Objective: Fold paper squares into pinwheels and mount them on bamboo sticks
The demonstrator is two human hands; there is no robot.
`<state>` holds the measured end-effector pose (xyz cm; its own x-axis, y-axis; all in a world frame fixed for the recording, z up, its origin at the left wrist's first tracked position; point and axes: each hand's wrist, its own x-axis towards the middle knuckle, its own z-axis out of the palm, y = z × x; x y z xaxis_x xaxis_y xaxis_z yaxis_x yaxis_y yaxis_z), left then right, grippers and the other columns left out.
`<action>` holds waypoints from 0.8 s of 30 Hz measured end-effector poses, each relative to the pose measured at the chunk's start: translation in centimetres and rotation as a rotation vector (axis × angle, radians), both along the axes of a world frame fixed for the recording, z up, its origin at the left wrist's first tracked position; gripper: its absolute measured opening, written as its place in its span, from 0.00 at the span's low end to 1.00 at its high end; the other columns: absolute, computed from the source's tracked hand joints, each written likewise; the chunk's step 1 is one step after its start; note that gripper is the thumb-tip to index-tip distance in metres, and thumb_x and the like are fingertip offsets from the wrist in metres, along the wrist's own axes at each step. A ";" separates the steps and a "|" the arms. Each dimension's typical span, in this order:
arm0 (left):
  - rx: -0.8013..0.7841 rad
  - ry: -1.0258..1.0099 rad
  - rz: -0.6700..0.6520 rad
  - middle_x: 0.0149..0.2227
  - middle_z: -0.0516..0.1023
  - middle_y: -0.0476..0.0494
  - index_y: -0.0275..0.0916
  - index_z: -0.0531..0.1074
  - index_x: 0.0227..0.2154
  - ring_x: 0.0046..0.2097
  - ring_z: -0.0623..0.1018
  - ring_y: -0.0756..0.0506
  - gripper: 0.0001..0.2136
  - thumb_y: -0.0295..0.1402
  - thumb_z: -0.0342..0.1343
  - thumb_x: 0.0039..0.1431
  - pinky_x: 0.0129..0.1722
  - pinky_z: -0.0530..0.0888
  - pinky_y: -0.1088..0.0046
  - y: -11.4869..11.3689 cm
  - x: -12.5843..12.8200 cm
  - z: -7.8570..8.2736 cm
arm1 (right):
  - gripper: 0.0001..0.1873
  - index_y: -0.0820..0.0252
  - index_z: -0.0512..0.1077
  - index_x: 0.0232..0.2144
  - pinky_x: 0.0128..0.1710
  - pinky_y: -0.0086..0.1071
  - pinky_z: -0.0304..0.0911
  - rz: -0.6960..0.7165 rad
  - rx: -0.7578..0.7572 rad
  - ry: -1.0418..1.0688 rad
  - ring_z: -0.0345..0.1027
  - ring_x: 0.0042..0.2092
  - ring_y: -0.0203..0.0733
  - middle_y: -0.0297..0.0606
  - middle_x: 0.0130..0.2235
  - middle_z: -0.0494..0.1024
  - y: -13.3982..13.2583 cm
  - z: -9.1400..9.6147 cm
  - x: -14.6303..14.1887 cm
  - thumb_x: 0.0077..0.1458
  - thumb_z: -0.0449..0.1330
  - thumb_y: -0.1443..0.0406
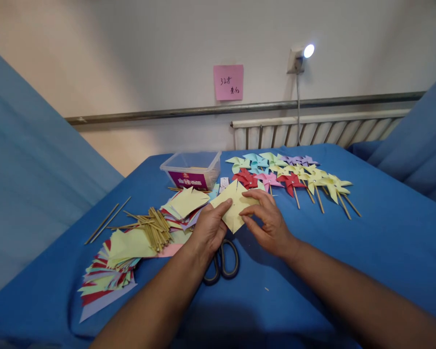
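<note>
A pale yellow paper square (pixel 235 206) with slits cut in from its corners is held up over the table. My left hand (pixel 210 227) grips its left side, thumb on the front face near the centre. At the right side, my right hand (pixel 267 220) has its thumb and bent fingers closed at the paper's edge. Below the paper lie scissors (pixel 229 275) with dark handles, their blades hidden by my left hand. Left of my hands, more cut yellow sheets (pixel 187 201) top a stack of coloured paper.
Finished paper pinwheels (pixel 292 182) on sticks lie at the back right. Behind the stacks stands a clear plastic box (pixel 194 172) with a purple label. Bundled sticks (pixel 154 228) rest on paper at left, near a fanned coloured pile (pixel 107 274). Two loose sticks (pixel 107 220) lie farther left.
</note>
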<state>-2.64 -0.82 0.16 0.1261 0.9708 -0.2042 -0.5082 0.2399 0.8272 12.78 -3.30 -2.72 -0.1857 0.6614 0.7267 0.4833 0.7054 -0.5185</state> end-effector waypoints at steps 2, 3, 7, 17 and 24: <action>-0.013 -0.001 -0.001 0.42 0.81 0.39 0.38 0.76 0.39 0.44 0.79 0.40 0.16 0.29 0.66 0.45 0.39 0.75 0.68 0.1 -0.1 0.0 | 0.16 0.51 0.71 0.43 0.58 0.53 0.53 0.019 -0.004 -0.039 0.56 0.61 0.52 0.40 0.58 0.65 -0.1 0.1 0.0 0.52 0.56 0.71; -0.021 -0.004 0.003 0.43 0.81 0.39 0.38 0.76 0.39 0.44 0.79 0.40 0.15 0.29 0.66 0.45 0.40 0.75 0.68 0.2 -0.2 0.0 | 0.18 0.51 0.70 0.44 0.59 0.54 0.52 0.023 -0.008 -0.069 0.54 0.62 0.53 0.40 0.59 0.63 -0.2 0.0 0.0 0.51 0.56 0.71; -0.038 -0.018 0.015 0.41 0.81 0.39 0.35 0.76 0.39 0.43 0.79 0.40 0.16 0.27 0.66 0.44 0.40 0.75 0.69 0.2 -0.2 0.1 | 0.12 0.50 0.72 0.41 0.58 0.55 0.52 -0.004 0.014 -0.152 0.53 0.62 0.55 0.39 0.59 0.64 0.0 -0.3 -0.1 0.53 0.60 0.67; 0.040 0.020 -0.076 0.41 0.81 0.39 0.35 0.76 0.42 0.38 0.80 0.43 0.17 0.29 0.66 0.47 0.38 0.75 0.70 -0.4 0.2 -0.1 | 0.04 0.55 0.72 0.27 0.54 0.48 0.59 -0.054 -0.092 0.082 0.64 0.53 0.49 0.41 0.48 0.72 0.6 -0.5 0.0 0.54 0.60 0.66; 0.011 0.063 -0.092 0.39 0.82 0.39 0.35 0.77 0.40 0.34 0.80 0.44 0.16 0.29 0.65 0.45 0.35 0.74 0.71 -0.6 0.5 0.0 | 0.07 0.56 0.70 0.23 0.51 0.44 0.60 -0.084 -0.225 0.195 0.66 0.49 0.47 0.40 0.46 0.74 1.0 -0.9 -0.1 0.51 0.61 0.66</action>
